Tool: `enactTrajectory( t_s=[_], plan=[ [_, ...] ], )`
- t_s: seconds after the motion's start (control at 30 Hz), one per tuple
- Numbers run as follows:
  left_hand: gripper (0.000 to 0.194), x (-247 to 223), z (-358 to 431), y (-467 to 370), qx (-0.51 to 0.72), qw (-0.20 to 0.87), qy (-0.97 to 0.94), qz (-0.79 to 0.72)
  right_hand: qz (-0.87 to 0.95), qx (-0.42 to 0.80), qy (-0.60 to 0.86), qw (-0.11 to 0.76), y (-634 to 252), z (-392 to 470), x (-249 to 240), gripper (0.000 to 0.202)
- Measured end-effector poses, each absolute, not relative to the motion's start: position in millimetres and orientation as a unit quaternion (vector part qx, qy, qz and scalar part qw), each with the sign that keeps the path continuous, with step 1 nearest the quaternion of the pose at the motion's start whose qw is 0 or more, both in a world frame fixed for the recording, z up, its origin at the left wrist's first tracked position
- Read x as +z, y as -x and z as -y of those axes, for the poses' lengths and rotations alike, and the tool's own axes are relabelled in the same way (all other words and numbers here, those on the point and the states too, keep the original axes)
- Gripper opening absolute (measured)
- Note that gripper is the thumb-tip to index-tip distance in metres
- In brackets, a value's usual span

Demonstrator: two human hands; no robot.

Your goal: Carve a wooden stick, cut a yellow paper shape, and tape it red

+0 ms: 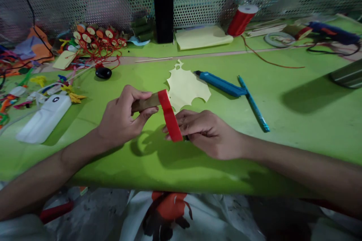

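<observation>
My left hand (124,115) grips a brownish-green tube (147,102) between thumb and fingers. A red strip (171,118) lies over the tube's right end and slants down to my right hand (207,130). The fingers of my right hand are closed around the strip's lower end, where a small dark piece shows. Just behind both hands, a pale yellow paper (185,88) with a scalloped edge lies on the green table (226,173).
A blue cutter (222,84) and a teal pencil (253,104) lie right of the paper. A white device (45,120) is at the left. Farther back stand a black phone (163,17) and a red spool (241,21); a dark cylinder (347,75) is at the right.
</observation>
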State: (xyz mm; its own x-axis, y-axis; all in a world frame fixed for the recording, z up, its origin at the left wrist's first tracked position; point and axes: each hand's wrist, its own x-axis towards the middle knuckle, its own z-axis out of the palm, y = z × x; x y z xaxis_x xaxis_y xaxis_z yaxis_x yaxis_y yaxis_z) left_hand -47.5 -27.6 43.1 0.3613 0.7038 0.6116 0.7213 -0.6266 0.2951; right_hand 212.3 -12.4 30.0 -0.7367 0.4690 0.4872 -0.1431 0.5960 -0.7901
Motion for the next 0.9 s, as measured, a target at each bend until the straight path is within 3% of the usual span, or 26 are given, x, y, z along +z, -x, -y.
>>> enactTrajectory(
  t_s=[0.53, 0.77, 0.9],
  plan=[
    [0.028, 43.4, 36.0, 49.7, -0.338, -0.245, 0.812, 0.409, 0.825, 0.436, 0.168, 0.318, -214.0, -1.4, 28.1, 0.040],
    [0.029, 38.1, 34.9, 47.4, -0.348, -0.275, 0.796, 0.412, 0.827, 0.427, 0.208, 0.302, -216.9, -1.5, 31.2, 0.024],
    [0.027, 38.8, 32.7, 45.9, -0.364, -0.286, 0.793, 0.397, 0.822, 0.437, 0.200, 0.307, -215.4, -0.6, 35.1, 0.034]
  ],
)
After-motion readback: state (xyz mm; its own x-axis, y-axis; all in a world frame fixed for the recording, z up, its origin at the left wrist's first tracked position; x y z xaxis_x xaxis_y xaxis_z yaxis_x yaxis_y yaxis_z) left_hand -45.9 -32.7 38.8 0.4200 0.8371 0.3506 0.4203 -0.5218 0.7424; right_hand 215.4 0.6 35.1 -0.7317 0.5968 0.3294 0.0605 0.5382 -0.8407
